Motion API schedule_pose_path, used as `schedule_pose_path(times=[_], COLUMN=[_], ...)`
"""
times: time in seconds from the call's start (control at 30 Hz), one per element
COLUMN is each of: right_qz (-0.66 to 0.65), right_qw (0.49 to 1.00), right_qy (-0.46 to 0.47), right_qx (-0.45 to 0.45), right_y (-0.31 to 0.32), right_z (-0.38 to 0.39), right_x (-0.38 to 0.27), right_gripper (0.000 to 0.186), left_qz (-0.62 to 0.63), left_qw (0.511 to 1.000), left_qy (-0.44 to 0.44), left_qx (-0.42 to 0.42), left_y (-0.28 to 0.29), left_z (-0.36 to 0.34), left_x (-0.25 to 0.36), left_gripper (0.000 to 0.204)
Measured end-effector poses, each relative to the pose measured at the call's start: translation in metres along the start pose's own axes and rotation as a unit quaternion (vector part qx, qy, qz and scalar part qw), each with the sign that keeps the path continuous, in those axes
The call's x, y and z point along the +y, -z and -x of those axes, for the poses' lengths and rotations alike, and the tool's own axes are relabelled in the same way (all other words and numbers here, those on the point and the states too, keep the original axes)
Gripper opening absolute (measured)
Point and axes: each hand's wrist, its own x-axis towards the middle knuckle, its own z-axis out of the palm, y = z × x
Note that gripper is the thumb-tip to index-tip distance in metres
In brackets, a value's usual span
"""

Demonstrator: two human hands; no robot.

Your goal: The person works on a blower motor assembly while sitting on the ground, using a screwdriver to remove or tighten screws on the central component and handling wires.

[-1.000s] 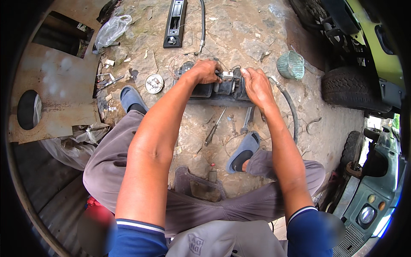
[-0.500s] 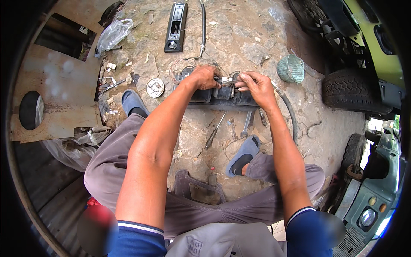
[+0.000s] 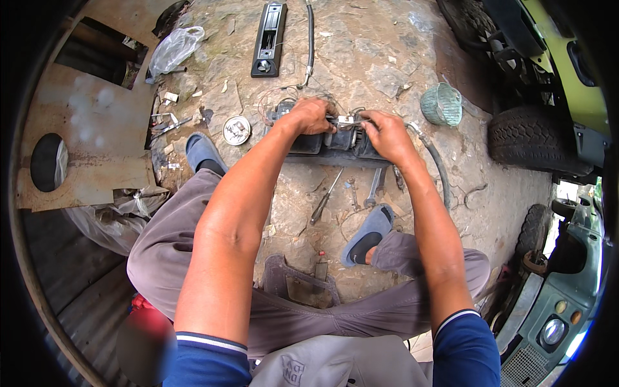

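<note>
A long black housing with boxy sections (image 3: pixel 335 157), possibly a vehicle light unit, lies on the stone ground in front of me, with thin loose wires (image 3: pixel 274 97) at its far side. My left hand (image 3: pixel 313 116) is over its middle, fingers closed at a small white piece, perhaps a connector (image 3: pixel 346 119). My right hand (image 3: pixel 389 137) is closed on the other side of that piece, fingertips pinching something thin like a wire or slim metal part. What exactly each hand grips is too small and partly hidden by the fingers.
A screwdriver (image 3: pixel 327 197) and a wrench (image 3: pixel 373 187) lie nearer me. A round tin of small parts (image 3: pixel 236 130) sits left, a green basket (image 3: pixel 442 105) right. Beyond lies another black housing (image 3: pixel 268 42) beside a black hose (image 3: pixel 311 39). Vehicle tyre (image 3: pixel 538 138) at right.
My right hand has shifted slightly left and turned more knuckles-up, its fingertips closer to the white piece. My left hand stays nearly in place. The whole view has shifted a little.
</note>
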Motion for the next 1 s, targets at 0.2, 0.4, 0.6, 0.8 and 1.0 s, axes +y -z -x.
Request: schedule_pose_path(times=[0.2, 0.4, 0.6, 0.8, 1.0], right_qz=[0.101, 0.116, 0.187, 0.205, 0.081], right_qw=[0.994, 0.990, 0.958, 0.939, 0.986], right_qy=[-0.032, -0.014, 0.119, 0.113, 0.050], right_qx=[-0.038, -0.078, -0.181, -0.252, -0.137], right_y=[0.004, 0.010, -0.009, -0.006, 0.002], right_z=[0.008, -0.017, -0.056, -0.052, -0.024], right_x=[-0.007, -0.018, -0.054, -0.063, -0.053], right_gripper=[0.015, 0.013, 0.012, 0.015, 0.009], left_qz=[-0.002, -0.005, -0.010, -0.016, -0.009], left_qw=[1.000, 1.000, 0.999, 0.999, 0.998], left_qy=[-0.004, -0.011, -0.032, -0.024, -0.056], left_qx=[0.009, 0.008, 0.039, 0.014, 0.027], left_y=[-0.003, -0.003, -0.006, -0.002, -0.011], left_z=[0.001, 0.002, 0.001, 0.002, -0.001], left_x=[-0.003, -0.001, -0.009, -0.007, -0.014], left_gripper=[0.053, 0.053, 0.043, 0.040, 0.047])
